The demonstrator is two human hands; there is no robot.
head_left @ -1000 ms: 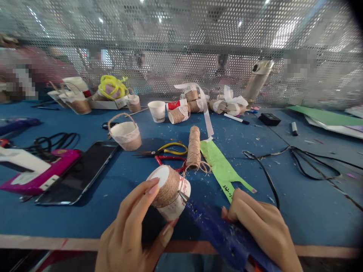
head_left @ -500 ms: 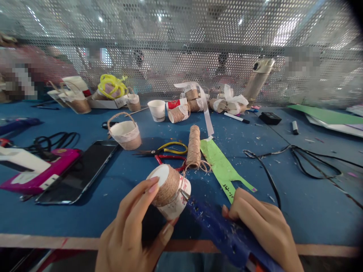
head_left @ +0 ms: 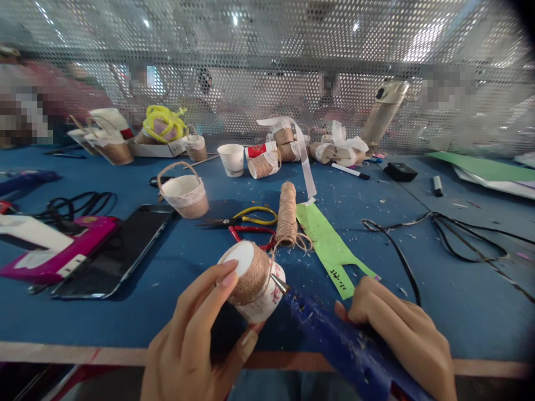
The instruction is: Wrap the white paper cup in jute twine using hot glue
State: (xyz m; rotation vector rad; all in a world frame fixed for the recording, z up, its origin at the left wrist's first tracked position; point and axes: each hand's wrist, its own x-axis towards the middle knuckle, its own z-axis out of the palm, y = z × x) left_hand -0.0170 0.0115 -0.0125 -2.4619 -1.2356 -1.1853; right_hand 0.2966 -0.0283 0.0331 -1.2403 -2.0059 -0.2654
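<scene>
My left hand grips a paper cup tilted on its side, fingers on its white base and thumb beneath. Jute twine is wound around the base half of the cup; the rim half shows a floral print. In my right hand is a blue glue gun, its metal nozzle at the edge of the twine. A strand runs from the cup to a spool of twine standing behind it. Scissors with yellow and red handles lie left of the spool.
A twine-handled cup basket, a phone and a magenta tool are on the left. Right of the spool lies green paper; a black cord is farther right. Several wrapped cups line the mesh screen.
The cup and the glue gun have shifted slightly right in view. The nozzle remains by the twine's edge, and both hands keep their hold.
</scene>
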